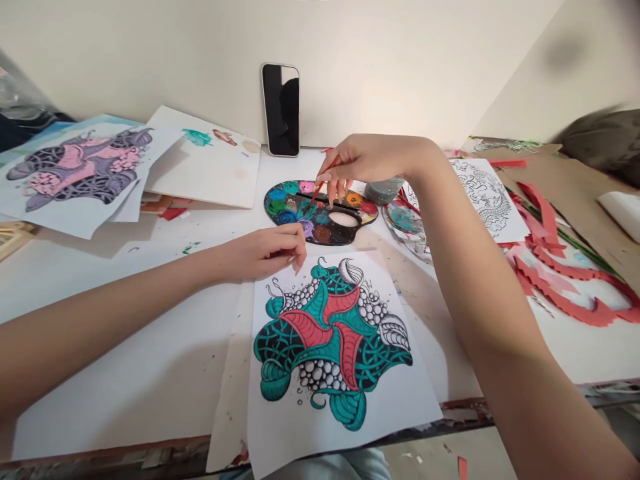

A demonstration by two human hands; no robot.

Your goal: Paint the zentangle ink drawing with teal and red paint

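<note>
My right hand [345, 163] reaches over the paint palette [367, 228], pinching a thin paintbrush [320, 187] with a reddish handle. The brush points down at the green and blue wells on the palette's left side; whether its tip touches paint I cannot tell. My left hand [277, 252] rests by the upper left corner of the patterned drawing [333, 340], its fingers loosely bent with a gap between them, nothing visible in it. Teal and red fill much of the drawing's swirling shapes, while its round bubbles and a few leaf shapes are white.
Behind the palette a phone [281, 110] leans against the wall. A dark jar [384, 191] and a paint-smeared plate [405, 220] stand right of it. At left lie a pink-and-purple drawing [83, 170] and a white board [210, 167]; red paper strips [565, 293] at right.
</note>
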